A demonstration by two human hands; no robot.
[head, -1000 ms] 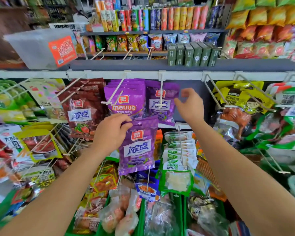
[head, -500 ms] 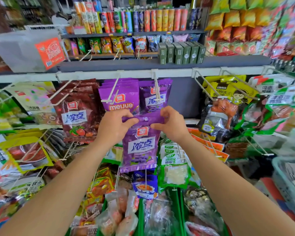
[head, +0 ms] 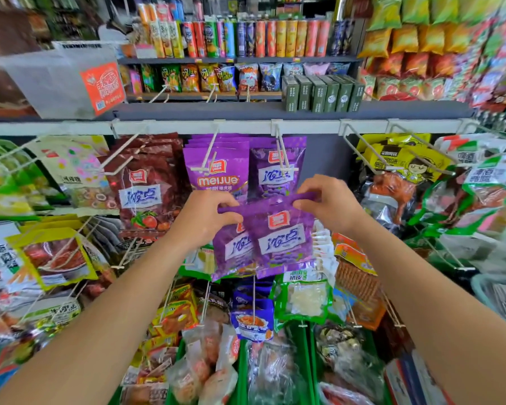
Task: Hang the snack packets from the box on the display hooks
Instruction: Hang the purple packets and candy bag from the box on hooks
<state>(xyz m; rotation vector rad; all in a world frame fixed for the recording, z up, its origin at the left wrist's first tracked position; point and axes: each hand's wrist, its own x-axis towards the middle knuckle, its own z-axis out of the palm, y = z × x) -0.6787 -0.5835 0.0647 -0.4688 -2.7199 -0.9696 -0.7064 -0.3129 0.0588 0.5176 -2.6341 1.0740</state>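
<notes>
- Two hands on the job, both grasping: L hand [head: 208,217] pinches the top-left corner of the purple stock, and R hand [head: 330,206] pinches the top-right corner, thumb in front.
- Looks like 2 pkts, not 1: front pkt [head: 281,238] hangs under R hand, while rear pkt [head: 231,252] is offset behind it, under L hand. Can't tell if each hand holds one or both share the pair.
- Top edge is stretched roughly level btwn the hands, and the bodies dangle below the knuckles, clear of any peg.
- Step, my read: lining up for the hang. Pkts are in hand, not yet on a hook. Box isn't in view.
- Target is prob the white hook [head: 284,154], directly above the gap btwn the hands and slightly nearer R hand. Same-design hung purple pkts [head: 275,182] already sit on it, just above the fingertips.
- Meijue pkts [head: 216,182] up-left, above L hand, are a different product, so skip those.
- Next move needs: raise both hands, tilt the top edge toward the hook tip, thread the hang hole (too small to confirm here), then push back.
- Risk: if threaded together, the offset btwn the 2 pkts may misalign the holes. Prob easier one at a time, w/ L hand parking the spare.
</notes>
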